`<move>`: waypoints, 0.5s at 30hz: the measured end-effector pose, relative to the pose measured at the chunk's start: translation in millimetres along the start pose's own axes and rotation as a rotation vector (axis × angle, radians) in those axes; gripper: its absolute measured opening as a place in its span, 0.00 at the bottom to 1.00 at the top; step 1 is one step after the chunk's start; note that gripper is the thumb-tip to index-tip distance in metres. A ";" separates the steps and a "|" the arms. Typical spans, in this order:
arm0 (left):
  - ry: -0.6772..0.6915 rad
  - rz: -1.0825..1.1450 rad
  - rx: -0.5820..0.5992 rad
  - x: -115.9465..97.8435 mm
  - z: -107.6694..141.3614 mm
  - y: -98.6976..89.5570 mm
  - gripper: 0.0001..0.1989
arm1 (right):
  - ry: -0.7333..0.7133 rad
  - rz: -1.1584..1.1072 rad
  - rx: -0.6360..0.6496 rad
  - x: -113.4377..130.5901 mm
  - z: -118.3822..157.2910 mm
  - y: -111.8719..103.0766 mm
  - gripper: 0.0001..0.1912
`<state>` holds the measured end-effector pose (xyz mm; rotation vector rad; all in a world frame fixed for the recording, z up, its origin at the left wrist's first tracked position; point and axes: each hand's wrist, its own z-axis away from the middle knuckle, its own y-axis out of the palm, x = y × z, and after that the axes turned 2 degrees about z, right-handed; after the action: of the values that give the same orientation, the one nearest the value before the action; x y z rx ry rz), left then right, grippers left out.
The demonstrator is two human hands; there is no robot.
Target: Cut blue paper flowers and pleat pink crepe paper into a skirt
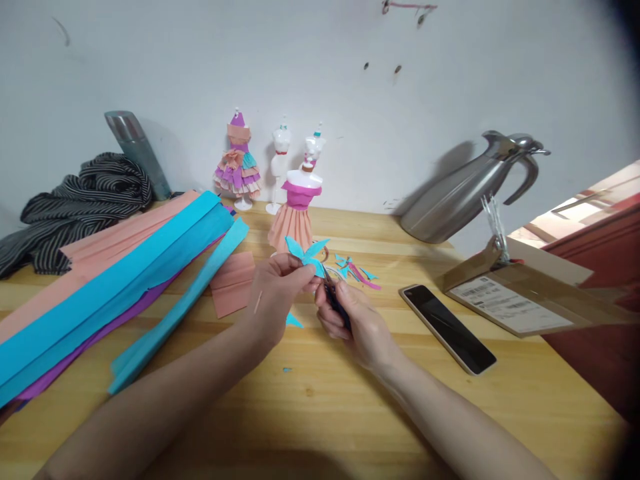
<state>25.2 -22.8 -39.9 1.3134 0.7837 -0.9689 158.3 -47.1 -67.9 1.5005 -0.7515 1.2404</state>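
Pinched a blue petalled paper cutout (314,251) between thumb and fingers of the left hand (273,293), in front of the peach-skirted mannequin (291,225) and above the wooden table (280,430). Gripped dark-handled scissors (342,312) in a closed right hand (364,323), with blades beside the cutout's lower edge; impossible to tell whether biting into it. Seemed, judging by nearby paper scraps (369,274), to be midway through trimming petals. Called, most likely, for a steady pinch and slight turn, with fingertips clear of the blades. Worked with little room forward, but more toward the near side, between the rolled blue strip (187,303) and the phone (449,329), well apart from the cardboard box (575,301) at the table's right edge.
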 end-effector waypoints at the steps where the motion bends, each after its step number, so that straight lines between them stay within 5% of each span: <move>1: 0.010 -0.004 -0.010 0.5 0.4 0.5 0.07 | -0.004 0.005 -0.006 -0.1 -0.1 0.4 0.23; 15: 0.097 -0.066 -0.074 5.3 4.6 3.9 0.06 | -0.058 0.068 -0.027 -4.2 -0.5 -0.5 0.23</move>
<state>30.7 -28.0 -42.6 1.2846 0.9343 -0.9247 157.5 -47.1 -72.0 1.5045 -0.8607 1.2370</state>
